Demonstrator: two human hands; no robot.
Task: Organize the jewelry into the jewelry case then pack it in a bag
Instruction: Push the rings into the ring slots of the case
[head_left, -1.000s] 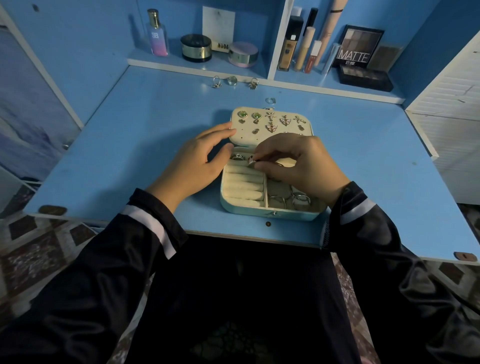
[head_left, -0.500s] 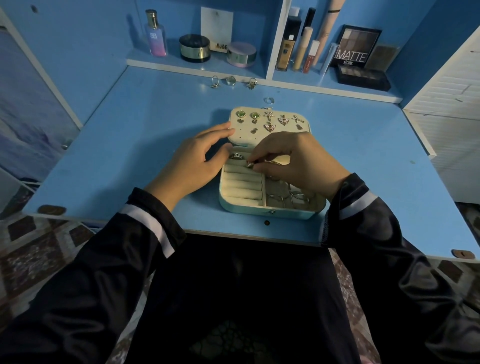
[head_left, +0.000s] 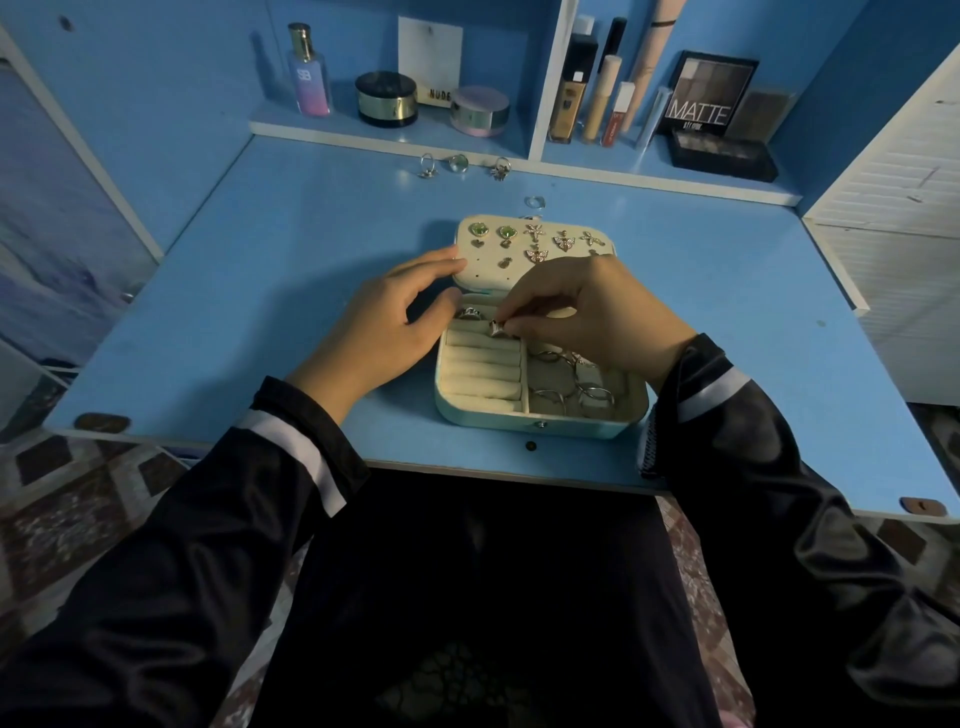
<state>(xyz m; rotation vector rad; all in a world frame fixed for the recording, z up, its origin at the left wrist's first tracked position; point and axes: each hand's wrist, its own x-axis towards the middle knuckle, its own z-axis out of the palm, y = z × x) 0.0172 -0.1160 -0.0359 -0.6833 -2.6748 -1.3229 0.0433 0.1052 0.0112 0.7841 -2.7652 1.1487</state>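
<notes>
An open pale jewelry case (head_left: 540, 422) lies near the front edge of the blue desk (head_left: 291, 291). Its raised lid (head_left: 485, 270) carries several earrings. My right hand (head_left: 587, 317) pinches a silver ring (head_left: 497, 328) at the top of the cream ring rolls (head_left: 483, 371). Another ring (head_left: 470, 313) sits in the roll row just behind it. My left hand (head_left: 384, 322) rests against the case's left side, fingers on the lid's edge and thumb on the rim. Several loose rings (head_left: 576, 387) lie in the right compartment.
Three rings (head_left: 460, 165) lie by the shelf edge and one ring (head_left: 535, 201) sits just behind the case. The shelf holds a perfume bottle (head_left: 309, 73), jars (head_left: 387, 98), makeup tubes (head_left: 597, 88) and eyeshadow palettes (head_left: 711, 93). A white cabinet (head_left: 904, 218) stands on the right.
My right hand has shifted slightly with the pinched ring, which is now at the ring rolls. The left hand stays on the case.
</notes>
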